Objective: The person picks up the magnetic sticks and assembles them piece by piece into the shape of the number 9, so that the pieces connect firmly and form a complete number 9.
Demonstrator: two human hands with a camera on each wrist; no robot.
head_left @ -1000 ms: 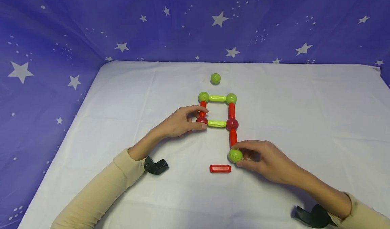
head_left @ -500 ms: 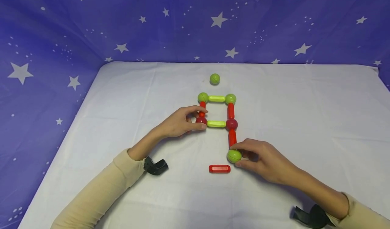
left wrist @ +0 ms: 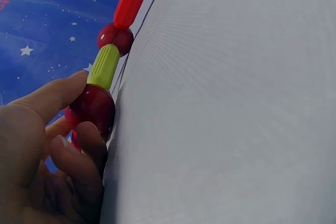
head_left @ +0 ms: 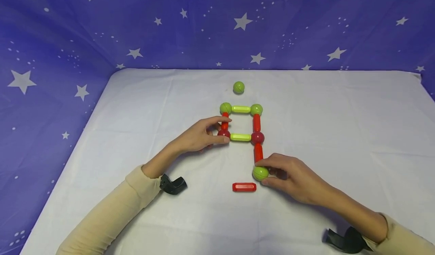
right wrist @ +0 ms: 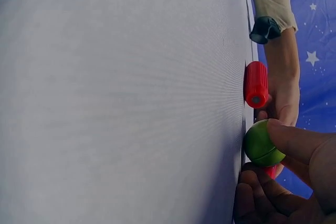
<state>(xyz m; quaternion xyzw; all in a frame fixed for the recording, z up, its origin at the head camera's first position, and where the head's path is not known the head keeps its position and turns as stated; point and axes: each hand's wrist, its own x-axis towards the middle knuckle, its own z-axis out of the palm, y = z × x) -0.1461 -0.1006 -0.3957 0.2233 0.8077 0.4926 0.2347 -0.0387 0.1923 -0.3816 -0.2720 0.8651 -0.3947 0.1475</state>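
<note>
On the white cloth lies a figure of balls and rods: a square with a tail toward the front right. My left hand [head_left: 200, 135] holds the left red ball [left wrist: 92, 109], thumb and fingers around it. A yellow-green rod [head_left: 240, 137] links that ball to the right red ball [head_left: 257, 137]. From there a red rod [head_left: 258, 153] runs down to a green ball [head_left: 260, 173], which my right hand [head_left: 293, 177] pinches between thumb and fingers. Green balls [head_left: 225, 108] form the square's far corners, with another yellow-green rod [head_left: 241, 109] between them.
A loose red rod [head_left: 244, 187] lies in front of the figure, left of the right hand. Behind the square sits a single green ball [head_left: 239, 87]. A starry blue cloth [head_left: 190, 36] hangs along the back and left sides.
Hardly anything differs: both hands keep their holds on the balls. The whole scene has shifted very slightly left in the head view.
</note>
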